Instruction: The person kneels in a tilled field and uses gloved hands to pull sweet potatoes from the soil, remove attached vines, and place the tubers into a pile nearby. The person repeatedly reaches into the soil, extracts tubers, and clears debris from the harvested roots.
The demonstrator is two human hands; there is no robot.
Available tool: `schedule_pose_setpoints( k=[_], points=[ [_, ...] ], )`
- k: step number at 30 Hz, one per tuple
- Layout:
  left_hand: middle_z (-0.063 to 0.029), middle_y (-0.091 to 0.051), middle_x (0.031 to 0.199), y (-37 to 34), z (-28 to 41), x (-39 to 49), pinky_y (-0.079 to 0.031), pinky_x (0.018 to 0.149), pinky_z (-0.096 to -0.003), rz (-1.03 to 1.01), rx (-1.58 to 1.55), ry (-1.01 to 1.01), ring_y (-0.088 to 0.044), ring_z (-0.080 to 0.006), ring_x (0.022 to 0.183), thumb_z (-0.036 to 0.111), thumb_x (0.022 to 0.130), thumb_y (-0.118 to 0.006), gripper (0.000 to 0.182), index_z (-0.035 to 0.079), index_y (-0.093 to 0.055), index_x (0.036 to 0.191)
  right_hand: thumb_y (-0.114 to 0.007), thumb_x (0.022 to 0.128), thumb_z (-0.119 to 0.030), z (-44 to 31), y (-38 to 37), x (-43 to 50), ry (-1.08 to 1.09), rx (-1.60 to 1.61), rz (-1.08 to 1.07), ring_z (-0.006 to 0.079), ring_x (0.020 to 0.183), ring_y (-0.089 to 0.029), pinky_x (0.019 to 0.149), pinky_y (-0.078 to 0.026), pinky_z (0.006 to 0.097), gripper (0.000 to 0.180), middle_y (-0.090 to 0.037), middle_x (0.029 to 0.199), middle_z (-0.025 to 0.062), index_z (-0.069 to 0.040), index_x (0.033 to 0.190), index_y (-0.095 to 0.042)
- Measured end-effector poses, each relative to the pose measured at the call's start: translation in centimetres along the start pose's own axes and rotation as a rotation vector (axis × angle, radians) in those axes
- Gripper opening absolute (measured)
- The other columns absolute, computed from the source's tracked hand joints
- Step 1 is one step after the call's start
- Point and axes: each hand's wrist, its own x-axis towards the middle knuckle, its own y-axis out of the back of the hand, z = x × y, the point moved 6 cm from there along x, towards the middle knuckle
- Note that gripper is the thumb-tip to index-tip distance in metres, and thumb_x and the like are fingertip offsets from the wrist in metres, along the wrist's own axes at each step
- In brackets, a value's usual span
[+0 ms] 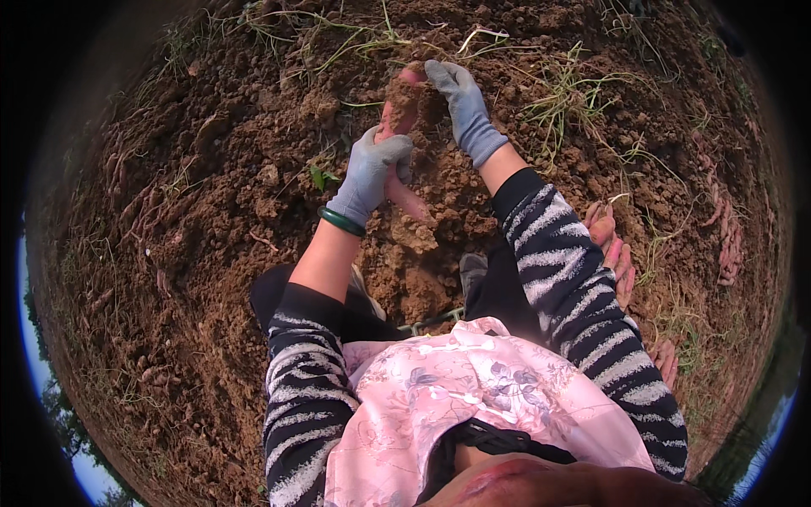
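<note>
A long, curved sweet potato (405, 198) with pink-red skin is in my left hand (374, 163), which wears a grey-blue work glove and is closed around its middle. Brown soil clings to the sweet potato's upper part, and its lower end points down and to the right. My right hand (460, 101), gloved alike, is by the soil-covered upper end, fingertips close together. Whether those fingertips touch the sweet potato or soil on it, I cannot tell. Loose clods of brown soil lie below both hands.
More sweet potatoes (613, 250) lie in a row beside my right sleeve, with another pile (730, 244) farther right. Several lie on the soil at the left (149, 212). Cut green vines (566, 101) are at the upper right. My shoe (472, 269) is on the soil below.
</note>
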Motion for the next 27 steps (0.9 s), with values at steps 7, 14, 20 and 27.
schedule_pose_setpoints(
  k=[7, 14, 20, 27],
  points=[
    [-0.0008, -0.051, 0.079, 0.1, 0.3, -0.9, -0.044, 0.058, -0.0299, -0.169, -0.204, 0.142, -0.049, -0.0134, 0.064, 0.018, 0.09, -0.069, 0.028, 0.01, -0.054, 0.112, -0.092, 0.072, -0.046, -5.6, -3.0, -3.9, 0.791, -0.862, -0.35, 0.039, 0.138, -0.047, 0.113, -0.044, 0.0475, 0.11, -0.036, 0.158, 0.0226, -0.018, 0.161, -0.034],
    [0.0016, -0.052, 0.078, 0.1, 0.7, -1.7, -0.041, 0.053, -0.0289, -0.147, 0.068, 0.16, -0.047, -0.0107, 0.062, 0.02, 0.087, -0.071, 0.027, 0.01, -0.056, 0.107, -0.1, 0.058, -0.045, -4.9, -1.3, -4.2, 0.446, -0.789, -0.408, 0.0271, 0.115, -0.06, 0.101, -0.052, 0.0387, 0.075, -0.054, 0.125, 0.0089, -0.021, 0.125, -0.073],
    [0.0018, -0.052, 0.077, 0.7, -0.7, -1.2, -0.042, 0.053, -0.0284, -0.156, 0.079, 0.16, -0.048, -0.0104, 0.063, 0.019, 0.087, -0.069, 0.022, 0.008, -0.058, 0.103, -0.101, 0.055, -0.047, -1.8, -0.9, -3.1, 0.336, -0.72, -0.393, 0.0232, 0.11, -0.061, 0.097, -0.053, 0.0377, 0.078, -0.057, 0.118, 0.0057, -0.019, 0.123, -0.075],
    [-0.0026, -0.059, 0.08, -1.1, -1.4, -1.6, -0.05, 0.057, -0.0316, -0.057, 0.349, 0.126, -0.056, -0.0133, 0.064, 0.021, 0.085, -0.072, 0.029, 0.005, -0.058, 0.104, -0.092, 0.076, -0.038, 1.7, 0.2, -1.9, 0.007, -0.176, -0.021, 0.0156, 0.078, -0.064, 0.077, -0.055, 0.0343, 0.041, -0.071, 0.087, 0.0032, -0.006, 0.097, -0.076]
  ],
)
